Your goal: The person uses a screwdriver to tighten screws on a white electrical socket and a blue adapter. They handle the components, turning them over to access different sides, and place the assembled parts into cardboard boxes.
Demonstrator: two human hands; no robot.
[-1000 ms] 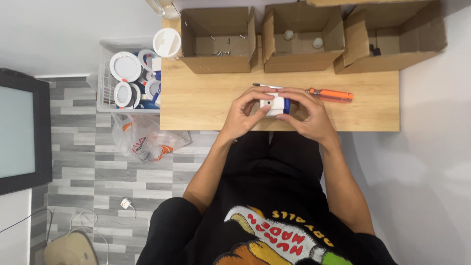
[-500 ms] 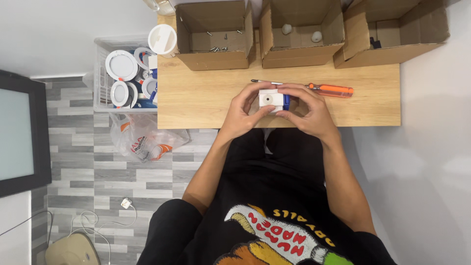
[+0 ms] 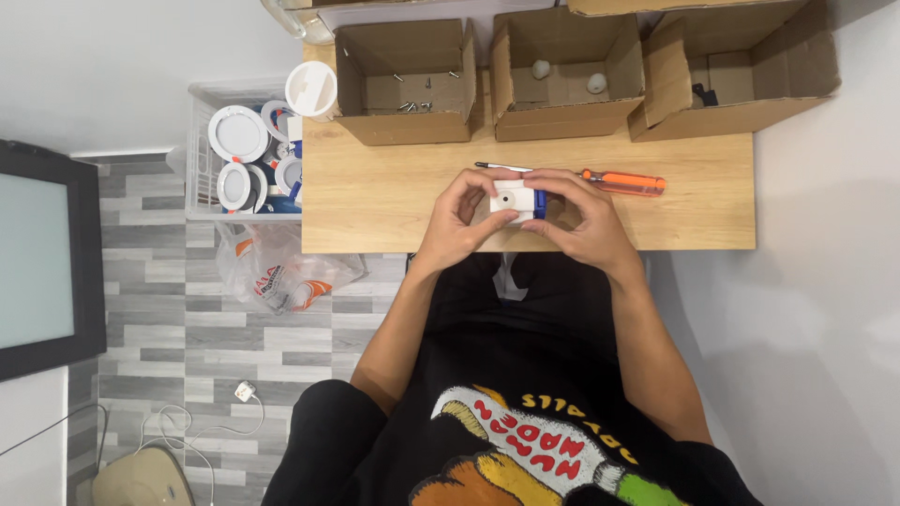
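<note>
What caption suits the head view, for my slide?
Left hand and right hand hold a small white block over the wooden table.

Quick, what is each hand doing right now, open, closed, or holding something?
Left hand: closed on the small white block, fingers around its left side.
Right hand: closed on the same block, gripping the blue end.

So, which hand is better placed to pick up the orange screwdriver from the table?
Right. The right hand is beside the screwdriver, whose orange handle lies just past its fingers. The left hand is on the far side of the white part both hands hold.
</note>
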